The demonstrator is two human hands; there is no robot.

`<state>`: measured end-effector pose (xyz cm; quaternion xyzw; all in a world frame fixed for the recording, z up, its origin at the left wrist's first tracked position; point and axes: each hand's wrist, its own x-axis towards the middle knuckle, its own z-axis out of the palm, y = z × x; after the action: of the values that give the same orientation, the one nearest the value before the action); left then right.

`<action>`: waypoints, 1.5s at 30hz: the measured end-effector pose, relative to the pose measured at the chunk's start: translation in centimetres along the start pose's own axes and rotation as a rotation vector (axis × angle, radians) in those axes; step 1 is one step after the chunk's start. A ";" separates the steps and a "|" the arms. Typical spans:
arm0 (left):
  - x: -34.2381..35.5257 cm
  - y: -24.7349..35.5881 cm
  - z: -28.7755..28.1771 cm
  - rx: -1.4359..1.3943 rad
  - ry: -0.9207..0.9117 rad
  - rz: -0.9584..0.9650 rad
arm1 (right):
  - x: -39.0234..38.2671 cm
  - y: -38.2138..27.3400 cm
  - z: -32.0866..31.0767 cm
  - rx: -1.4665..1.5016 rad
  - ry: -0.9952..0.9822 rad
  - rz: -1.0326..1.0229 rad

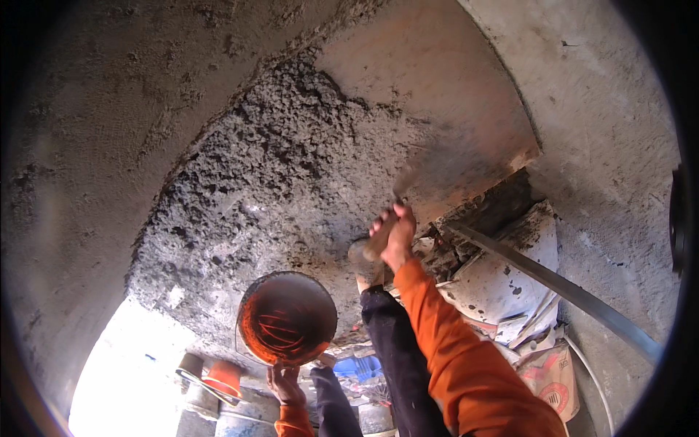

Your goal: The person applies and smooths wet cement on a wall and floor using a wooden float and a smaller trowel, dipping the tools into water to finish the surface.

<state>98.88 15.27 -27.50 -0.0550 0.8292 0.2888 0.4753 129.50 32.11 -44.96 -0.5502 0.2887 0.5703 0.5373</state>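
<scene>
My right hand [399,237] is closed round the wooden handle of a trowel [380,239]. Its blade is smeared by motion against the wall [437,116], near where rough grey mortar [284,138] meets a smoother brownish area. Lower down, my left hand [286,384] grips a round bucket [287,320] from below at its rim. The bucket is tilted so its mouth faces me. Its inside glows orange in the light, with streaks on it; how much mortar it holds I cannot tell. Both my sleeves are orange.
A long metal straightedge [561,284] slants at the right, across a mortar-spattered white sack [502,288]. A paper sack [551,386] and a pale hose [593,375] lie below. An orange bucket [223,379] stands among other containers at lower left, beside bright light. My dark-trousered legs [397,335] show below.
</scene>
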 end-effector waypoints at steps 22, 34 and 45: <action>0.2 -2.2 -0.3 0.321 -0.185 0.222 | 11.3 -7.6 -4.6 -1.887 0.185 -0.952; -1.0 0.8 -0.3 0.006 0.004 0.053 | 1.1 -6.3 -14.6 -0.288 0.139 -0.345; 1.0 -1.2 -3.7 0.008 -0.040 0.061 | 7.8 -9.1 -13.6 -1.263 0.597 -0.705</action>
<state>95.95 12.47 -27.45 -0.0221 0.8220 0.3008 0.4831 143.71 24.21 -53.01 -0.9410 -0.1501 0.2501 0.1715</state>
